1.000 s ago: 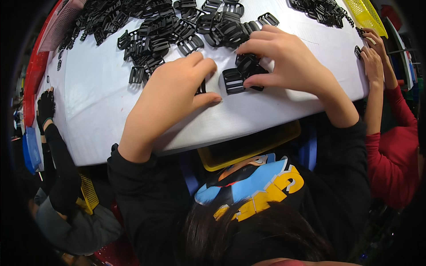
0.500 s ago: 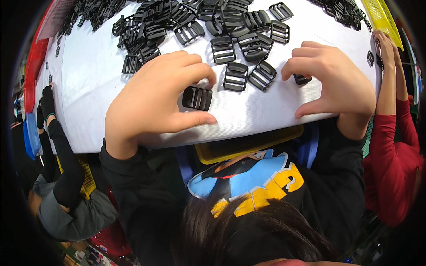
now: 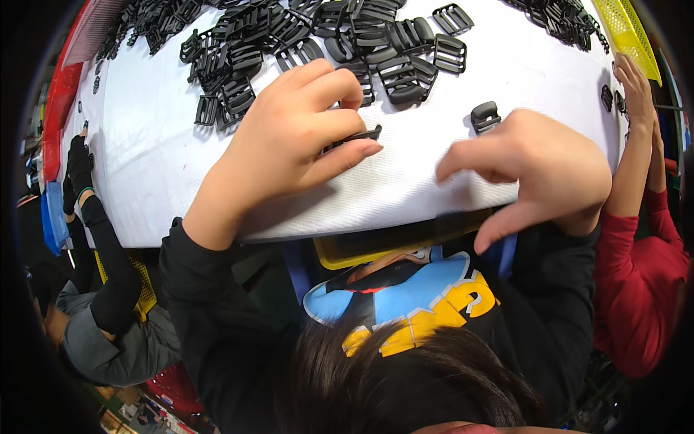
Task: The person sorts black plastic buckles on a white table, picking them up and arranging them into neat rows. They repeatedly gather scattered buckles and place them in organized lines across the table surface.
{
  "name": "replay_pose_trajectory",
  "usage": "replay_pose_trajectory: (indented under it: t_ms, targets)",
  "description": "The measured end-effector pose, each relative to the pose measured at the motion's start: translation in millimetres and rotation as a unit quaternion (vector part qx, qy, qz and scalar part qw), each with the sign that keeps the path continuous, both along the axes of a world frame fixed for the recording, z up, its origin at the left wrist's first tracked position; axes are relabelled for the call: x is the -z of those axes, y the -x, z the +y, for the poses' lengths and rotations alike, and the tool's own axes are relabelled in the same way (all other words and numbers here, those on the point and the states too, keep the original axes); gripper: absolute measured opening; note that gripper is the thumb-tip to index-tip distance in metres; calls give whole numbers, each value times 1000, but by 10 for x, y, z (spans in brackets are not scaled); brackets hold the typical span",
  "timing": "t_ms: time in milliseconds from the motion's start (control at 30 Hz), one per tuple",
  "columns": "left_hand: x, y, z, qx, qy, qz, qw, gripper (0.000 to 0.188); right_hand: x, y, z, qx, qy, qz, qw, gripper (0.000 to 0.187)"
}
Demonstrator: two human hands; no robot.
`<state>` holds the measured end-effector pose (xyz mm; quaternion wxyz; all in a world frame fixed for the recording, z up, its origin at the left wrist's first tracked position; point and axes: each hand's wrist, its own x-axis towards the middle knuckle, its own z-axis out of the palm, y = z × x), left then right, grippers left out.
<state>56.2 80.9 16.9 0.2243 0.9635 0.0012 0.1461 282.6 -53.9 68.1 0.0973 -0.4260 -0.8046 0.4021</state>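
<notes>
My left hand (image 3: pixel 289 137) rests on the white table (image 3: pixel 144 181) and pinches a flat black plastic buckle (image 3: pixel 356 137) between thumb and fingers, edge-on to the camera. My right hand (image 3: pixel 535 170) hovers at the table's front edge with its fingers apart and nothing in it. A small black buckle piece (image 3: pixel 484 116) lies alone just beyond the right index finger. A heap of black buckles (image 3: pixel 318 36) covers the far part of the table, past both hands.
A yellow tray (image 3: pixel 376 249) sits under the table's front edge. A yellow basket (image 3: pixel 636 36) stands far right, a red crate (image 3: pixel 54 123) far left. Another person's red-sleeved arms (image 3: pixel 643 145) reach in at right; a black-gloved arm (image 3: pixel 87 195) is at left.
My right hand has let go of the buckles and drawn back toward the table's edge. My left hand now holds its buckle tilted up on edge.
</notes>
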Motion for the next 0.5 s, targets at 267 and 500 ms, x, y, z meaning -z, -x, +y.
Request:
replay_pose_trajectory:
  t_ms: [267,500]
  targets:
    - [30,-44,45,-115,-27,-42,992,38,289,-1,99,185,-197,-94,958,53]
    - [170,-107,130,-153,-69,-7,986,28,626,115,269,258,-321,-108,905,38]
